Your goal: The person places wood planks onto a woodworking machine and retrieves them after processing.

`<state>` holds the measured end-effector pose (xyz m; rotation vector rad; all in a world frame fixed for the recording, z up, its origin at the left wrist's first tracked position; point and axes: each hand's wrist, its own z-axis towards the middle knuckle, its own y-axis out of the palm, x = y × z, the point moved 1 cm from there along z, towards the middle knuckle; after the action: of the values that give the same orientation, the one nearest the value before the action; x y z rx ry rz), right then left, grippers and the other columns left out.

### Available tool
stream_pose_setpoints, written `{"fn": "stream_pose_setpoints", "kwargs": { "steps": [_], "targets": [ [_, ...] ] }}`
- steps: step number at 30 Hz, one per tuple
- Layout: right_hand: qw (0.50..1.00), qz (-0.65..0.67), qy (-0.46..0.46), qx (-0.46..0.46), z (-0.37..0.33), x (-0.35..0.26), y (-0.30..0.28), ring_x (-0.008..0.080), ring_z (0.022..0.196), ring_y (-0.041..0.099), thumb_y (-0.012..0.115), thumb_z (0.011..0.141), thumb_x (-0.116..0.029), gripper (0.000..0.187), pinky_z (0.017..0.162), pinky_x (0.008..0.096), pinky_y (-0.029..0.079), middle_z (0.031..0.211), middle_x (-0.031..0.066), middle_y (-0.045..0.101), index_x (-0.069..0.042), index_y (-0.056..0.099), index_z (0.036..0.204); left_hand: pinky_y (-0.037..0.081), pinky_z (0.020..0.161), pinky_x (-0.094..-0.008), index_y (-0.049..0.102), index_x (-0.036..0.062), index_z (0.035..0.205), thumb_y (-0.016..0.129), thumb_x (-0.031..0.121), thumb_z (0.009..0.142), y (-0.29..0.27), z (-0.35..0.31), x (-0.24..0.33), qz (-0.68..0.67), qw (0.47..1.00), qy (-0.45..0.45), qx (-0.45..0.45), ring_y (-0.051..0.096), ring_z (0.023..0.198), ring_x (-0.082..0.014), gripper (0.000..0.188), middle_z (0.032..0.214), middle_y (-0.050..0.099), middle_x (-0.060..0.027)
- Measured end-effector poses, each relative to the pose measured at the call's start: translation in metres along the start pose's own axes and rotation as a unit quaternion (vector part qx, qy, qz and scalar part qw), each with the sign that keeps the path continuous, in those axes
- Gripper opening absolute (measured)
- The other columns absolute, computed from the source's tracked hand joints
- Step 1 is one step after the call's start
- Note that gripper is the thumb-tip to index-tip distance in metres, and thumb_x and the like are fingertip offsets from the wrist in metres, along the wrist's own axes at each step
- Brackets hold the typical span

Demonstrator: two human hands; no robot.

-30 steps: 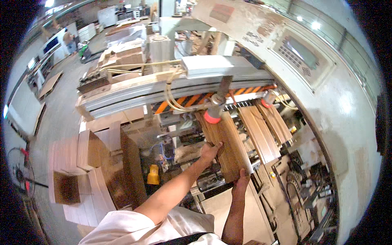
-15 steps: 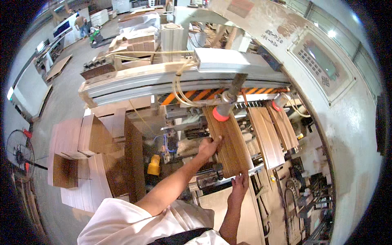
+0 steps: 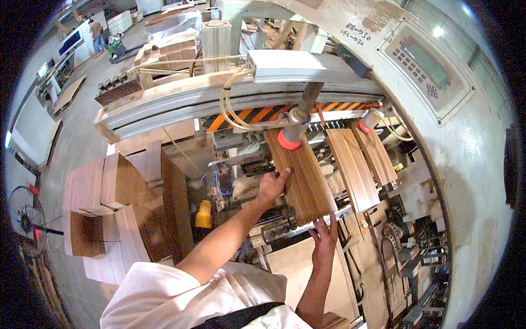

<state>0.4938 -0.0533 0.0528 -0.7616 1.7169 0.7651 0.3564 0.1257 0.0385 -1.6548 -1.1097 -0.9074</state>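
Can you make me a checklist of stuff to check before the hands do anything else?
1. Left hand at the long left edge of the board: ok.
2. Right hand by the board's near end: ok.
3. Both hands away from the red ring at the board's far part: ok.
4. Red ring pressing hard on the board: cannot tell.
5. Gap between this board and the middle board: ok.
6. Machine switched off: cannot tell from the screen.

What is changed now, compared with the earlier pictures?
The wide board seems pushed slightly away from the person. The right hand, earlier gripping the near corner, is now open at that end. The left hand remains at the board's left edge; neighbouring boards look unmoved.
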Motion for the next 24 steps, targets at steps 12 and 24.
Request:
{"fn": "stream_pose_setpoints", "kwargs": {
  "steps": [12, 24],
  "targets": [
    [0.998, 0.019, 0.001, -0.061, 0.003, -0.004, -0.001, 0.0273, 0.126, 0.043, 0.061, 0.088, -0.026, 0.070, 0.093, 0.0375, 0.042, 0.138, 0.0159, 0.041, -0.010, 0.024, 0.145, 0.050, 0.063, -0.0354, 0.069, -0.0028, 0.089, 0.060, 0.055, 0.082, 0.003, 0.009, -0.006, -0.021, 0.999, -0.021, 0.023, 0.064, 0.062, -0.0206, 0.059, 0.068, 0.065, -0.0127],
    [0.986, 0.142, 0.008, -0.091, 0.003, 0.001, -0.010, 0.0289, 0.123, 0.044, 0.063, 0.084, -0.023, 0.075, 0.098, 0.0491, 0.038, 0.135, 0.0164, 0.042, -0.006, 0.021, 0.144, 0.049, 0.071, -0.0354, 0.067, -0.0041, 0.096, 0.060, 0.053, 0.082, -0.007, 0.008, 0.004, 0.011, 1.000, -0.023, -0.010, 0.063, 0.072, -0.0220, 0.059, 0.078, 0.066, -0.0164]
  ]
}}
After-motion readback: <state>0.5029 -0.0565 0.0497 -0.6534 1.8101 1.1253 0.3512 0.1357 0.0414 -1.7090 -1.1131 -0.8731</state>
